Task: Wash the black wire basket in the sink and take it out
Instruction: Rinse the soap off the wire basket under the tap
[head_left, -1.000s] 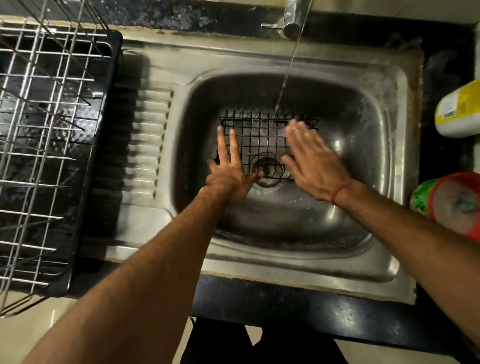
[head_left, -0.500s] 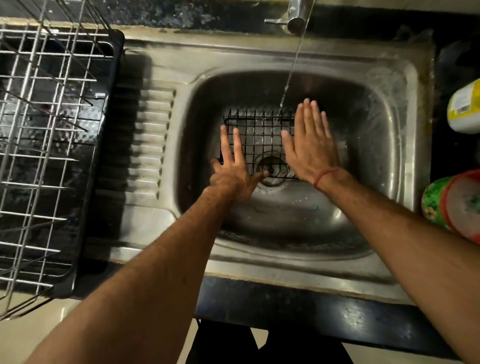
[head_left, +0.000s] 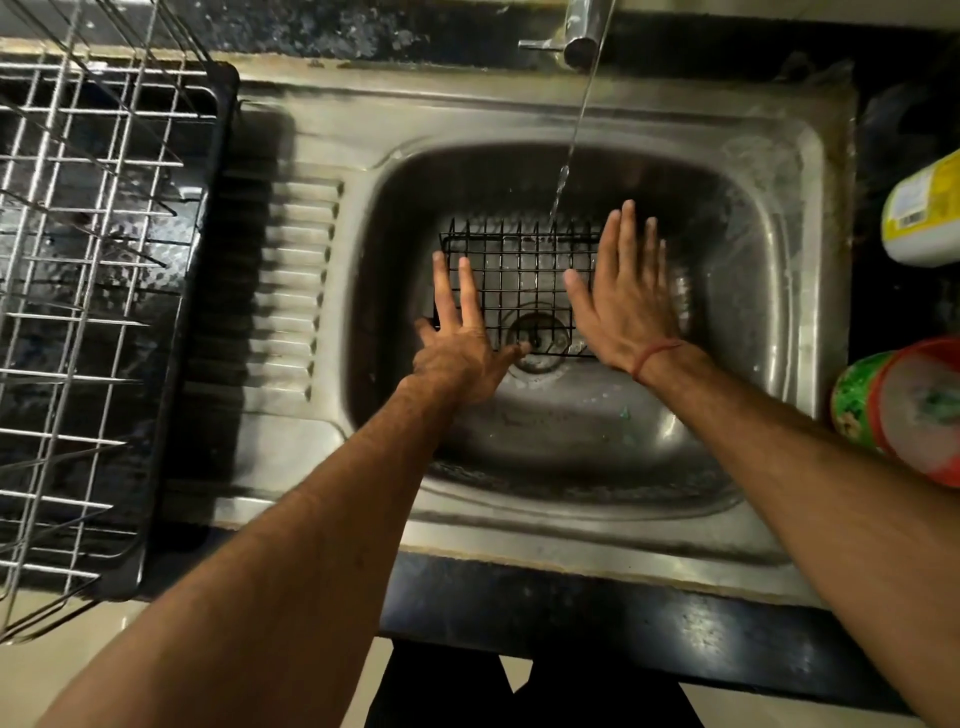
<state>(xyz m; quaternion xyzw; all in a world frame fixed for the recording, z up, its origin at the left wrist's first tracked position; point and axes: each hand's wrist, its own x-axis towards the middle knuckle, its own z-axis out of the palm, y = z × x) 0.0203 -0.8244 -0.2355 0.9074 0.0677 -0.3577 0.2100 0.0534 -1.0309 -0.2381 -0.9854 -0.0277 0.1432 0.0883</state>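
Note:
The black wire basket (head_left: 524, 270) lies on the floor of the steel sink (head_left: 737, 291), over the drain. A thin stream of water (head_left: 576, 124) runs from the tap (head_left: 582, 36) onto the basket's far edge. My left hand (head_left: 462, 338) is spread flat over the basket's left side, fingers straight. My right hand (head_left: 623, 301), with a red thread at the wrist, is held flat with straight fingers over the basket's right end and hides that end. Neither hand grips the wire.
A wire dish rack (head_left: 88, 291) in a black tray stands left of the sink, beside the ribbed drainboard (head_left: 296, 280). At the right edge are a yellow bottle (head_left: 924, 208) and a red-and-green tub (head_left: 904, 410). The black counter edge (head_left: 597, 618) runs along the front.
My right hand has slid from the basket's middle to its right end, turning upright with fingers pointing away. My left hand has stayed on the left side.

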